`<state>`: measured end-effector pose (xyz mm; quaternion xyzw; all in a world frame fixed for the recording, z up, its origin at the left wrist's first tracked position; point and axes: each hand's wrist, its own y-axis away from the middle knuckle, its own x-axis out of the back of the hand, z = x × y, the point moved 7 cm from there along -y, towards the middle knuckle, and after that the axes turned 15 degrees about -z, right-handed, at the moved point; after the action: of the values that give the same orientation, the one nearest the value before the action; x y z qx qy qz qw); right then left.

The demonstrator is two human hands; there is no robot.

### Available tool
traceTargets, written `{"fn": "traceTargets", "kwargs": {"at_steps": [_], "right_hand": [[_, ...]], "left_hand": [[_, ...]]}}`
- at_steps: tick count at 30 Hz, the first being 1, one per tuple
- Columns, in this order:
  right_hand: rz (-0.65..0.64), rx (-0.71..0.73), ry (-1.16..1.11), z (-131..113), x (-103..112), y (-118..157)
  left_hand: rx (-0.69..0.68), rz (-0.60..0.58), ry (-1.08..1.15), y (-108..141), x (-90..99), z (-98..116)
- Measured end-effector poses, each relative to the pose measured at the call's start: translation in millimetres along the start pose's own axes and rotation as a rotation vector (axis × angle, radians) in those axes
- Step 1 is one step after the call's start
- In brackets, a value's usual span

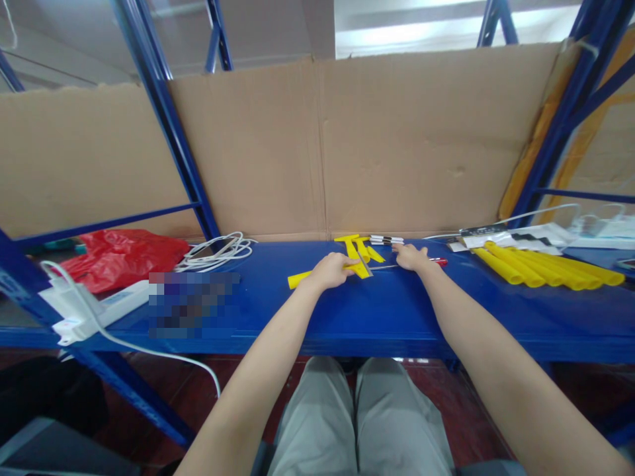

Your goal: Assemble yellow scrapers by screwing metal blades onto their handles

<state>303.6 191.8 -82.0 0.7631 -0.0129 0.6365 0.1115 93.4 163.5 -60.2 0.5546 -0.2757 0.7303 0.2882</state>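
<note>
My left hand (pixel 331 271) is closed around a yellow scraper (pixel 358 268) with a thin metal blade edge at its right end. The scraper's tubular yellow handle sticks out to the left of the hand. Just behind it lie several yellow T-shaped pieces (pixel 348 242). My right hand (pixel 411 256) rests low over the blue table, its fingers apart. Beneath that hand runs a screwdriver (pixel 439 262) with a red handle; its thin shaft shows on the left side, pointing towards the scraper. Past the right fingertips lie several black-and-white marker pens (pixel 387 240).
Several yellow tubes (pixel 540 268) lie in a row at the right, with white packets (pixel 536 237) behind them. At the left are a white power strip (pixel 124 301), a coiled white cable (pixel 218 251) and a red plastic bag (pixel 124 258). Cardboard (pixel 397 145) walls the back.
</note>
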Motion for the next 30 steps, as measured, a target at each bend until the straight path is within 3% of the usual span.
{"fn": "traceTargets", "kwargs": {"at_steps": [11,17,30], "right_hand": [[0.151,0.036,-0.061,-1.1,11.9,3.2],[0.114,-0.036,-0.011,1.6,10.9,4.0],[0.123,-0.026,-0.04,-0.5,10.7,5.3]], "left_hand": [[0.002,-0.005,0.039,1.2,0.1,0.3],[0.017,-0.006,0.042,1.2,0.3,0.8],[0.008,-0.011,-0.014,1.4,0.3,3.7]]}}
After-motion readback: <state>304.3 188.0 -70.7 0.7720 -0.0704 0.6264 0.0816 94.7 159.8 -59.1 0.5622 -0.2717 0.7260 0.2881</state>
